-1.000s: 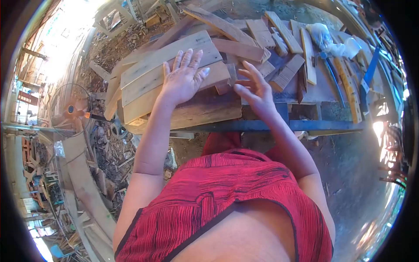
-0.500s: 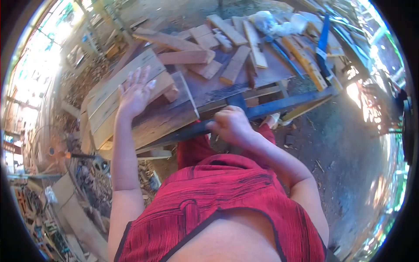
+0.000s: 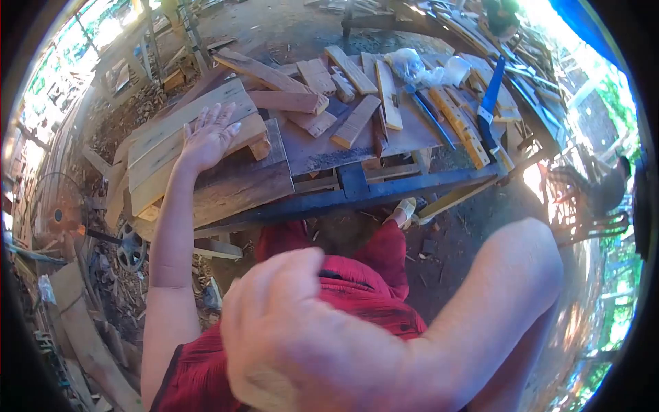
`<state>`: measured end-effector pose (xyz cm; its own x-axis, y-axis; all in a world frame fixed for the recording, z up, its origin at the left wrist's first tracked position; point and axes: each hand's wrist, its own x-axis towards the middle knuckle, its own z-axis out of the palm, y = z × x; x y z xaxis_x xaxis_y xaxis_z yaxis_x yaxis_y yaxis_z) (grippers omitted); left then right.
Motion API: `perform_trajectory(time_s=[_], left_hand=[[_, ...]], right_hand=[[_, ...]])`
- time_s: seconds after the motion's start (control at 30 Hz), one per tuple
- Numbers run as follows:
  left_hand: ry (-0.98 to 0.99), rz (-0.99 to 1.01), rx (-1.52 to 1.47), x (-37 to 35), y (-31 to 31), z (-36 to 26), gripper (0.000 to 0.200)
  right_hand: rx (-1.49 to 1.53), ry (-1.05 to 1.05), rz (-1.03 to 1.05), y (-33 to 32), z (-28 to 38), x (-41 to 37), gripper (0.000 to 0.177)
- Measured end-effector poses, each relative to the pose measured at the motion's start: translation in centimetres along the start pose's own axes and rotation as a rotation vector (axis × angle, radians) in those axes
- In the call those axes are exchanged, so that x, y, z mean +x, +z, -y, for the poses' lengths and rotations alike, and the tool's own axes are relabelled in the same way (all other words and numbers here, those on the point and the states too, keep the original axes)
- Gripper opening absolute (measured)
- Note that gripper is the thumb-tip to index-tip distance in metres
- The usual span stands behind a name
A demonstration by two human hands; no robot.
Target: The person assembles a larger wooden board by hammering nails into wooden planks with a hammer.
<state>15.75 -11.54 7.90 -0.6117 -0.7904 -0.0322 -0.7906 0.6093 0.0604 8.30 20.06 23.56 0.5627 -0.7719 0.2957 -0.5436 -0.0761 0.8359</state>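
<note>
My left hand (image 3: 207, 141) lies flat with spread fingers on a panel of joined wooden boards (image 3: 154, 161), which sits on the bench at the left. A short wood block (image 3: 260, 147) sticks out from beneath the panel's right edge. Close to the camera, my right hand (image 3: 288, 336) is raised in front of my red striped top (image 3: 189, 371). Its fingers are curled in and somewhat blurred, and their inner side is hidden. Under the panel, a wider board (image 3: 240, 192) rests along the bench's near edge.
Several wood offcuts (image 3: 357, 121) lie across the bench. At its right end are a blue handsaw (image 3: 491, 103), a yellow notched wooden bar (image 3: 458, 127) and a clear plastic bag (image 3: 406, 66). A standing fan (image 3: 58, 214) is at the left. Another person (image 3: 607, 185) is at the far right.
My right hand has risen from beside the bench's front edge to near the camera. My left hand stays on the panel. The view has tilted and shifted slightly.
</note>
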Motion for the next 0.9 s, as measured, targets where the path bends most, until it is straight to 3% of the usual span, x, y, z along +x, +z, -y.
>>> perform_trajectory(time_s=[0.13, 0.23, 0.4, 0.47, 0.5, 0.63, 0.7, 0.77, 0.87, 0.9], left_hand=[[0.015, 0.001, -0.01, -0.3, 0.0, 0.0, 0.061], [0.013, 0.003, -0.01, -0.4, 0.0, 0.1, 0.06], [0.025, -0.024, -0.018, -0.6, 0.0, -0.2, 0.06], [0.023, -0.038, -0.002, -0.5, -0.1, 0.0, 0.059], [0.027, -0.041, -0.002, -0.6, 0.0, 0.0, 0.058], [0.04, -0.053, -0.007, -0.9, -0.4, -0.5, 0.056], [0.06, -0.066, -0.026, -0.9, -0.6, -0.6, 0.056], [0.073, -0.077, -0.036, -0.8, -0.6, -0.6, 0.056], [0.078, -0.081, -0.033, -0.7, -1.0, -1.1, 0.056], [0.086, -0.084, -0.044, -0.6, -1.0, -1.0, 0.056]], right_hand=[[-0.106, 0.063, 0.048, 1.4, 0.7, -1.9, 0.022], [0.211, 0.059, 0.33, 0.5, -1.9, -3.3, 0.015], [0.99, 0.237, 0.477, 5.6, -8.1, -5.5, 0.032], [1.093, 0.406, 0.504, 13.9, -8.8, -6.7, 0.022], [1.056, 0.475, 0.538, 18.8, -8.9, -8.3, 0.033], [1.016, 0.776, 0.688, 37.5, -12.1, -16.1, 0.051], [0.986, 0.865, 0.728, 42.2, -13.8, -18.2, 0.054], [0.895, 1.135, 0.787, 45.9, -15.0, -19.9, 0.06], [0.806, 1.164, 0.801, 55.9, -15.9, -24.5, 0.068], [0.818, 1.193, 0.831, 56.2, -16.1, -23.8, 0.067]])
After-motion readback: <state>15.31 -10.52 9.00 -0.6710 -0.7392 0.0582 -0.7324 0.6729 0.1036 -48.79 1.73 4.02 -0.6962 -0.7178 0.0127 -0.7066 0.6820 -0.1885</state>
